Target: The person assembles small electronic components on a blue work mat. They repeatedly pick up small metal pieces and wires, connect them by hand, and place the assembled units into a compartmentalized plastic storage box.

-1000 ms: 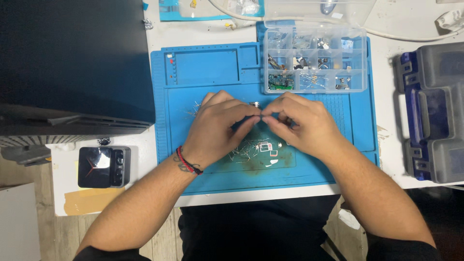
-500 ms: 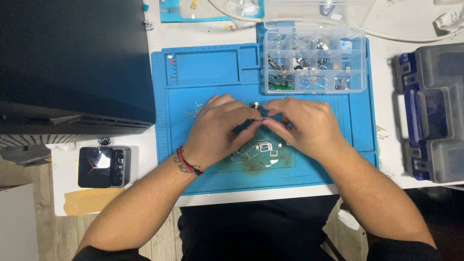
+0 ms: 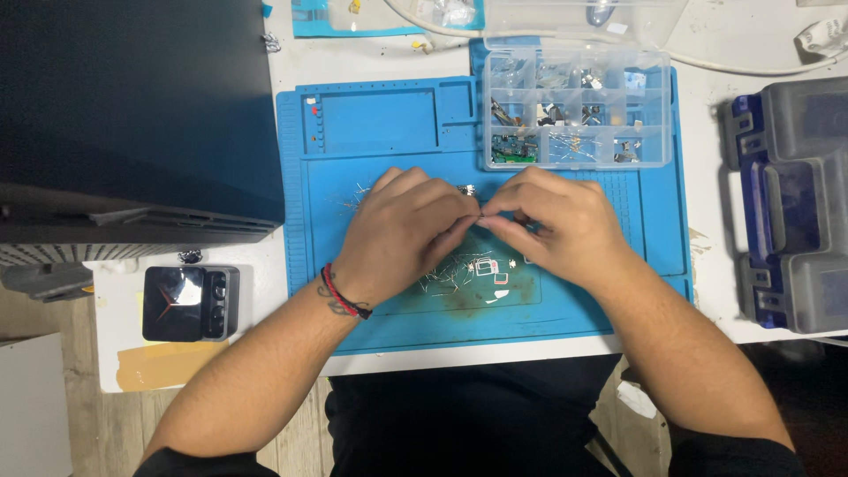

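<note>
Left hand (image 3: 402, 234) and right hand (image 3: 552, 225) brought together fingertip to fingertip above the blue mat (image 3: 371, 132), pinching something too small to identify. Scattered small metal parts (image 3: 477, 269) on the mat at 6 o'clock from the fingertips; clear compartment box (image 3: 574, 110) at 1 o'clock.

Bare blue mat (image 3: 389, 132) lies ahead; clear parts box (image 3: 576, 108) blocks right.
</note>
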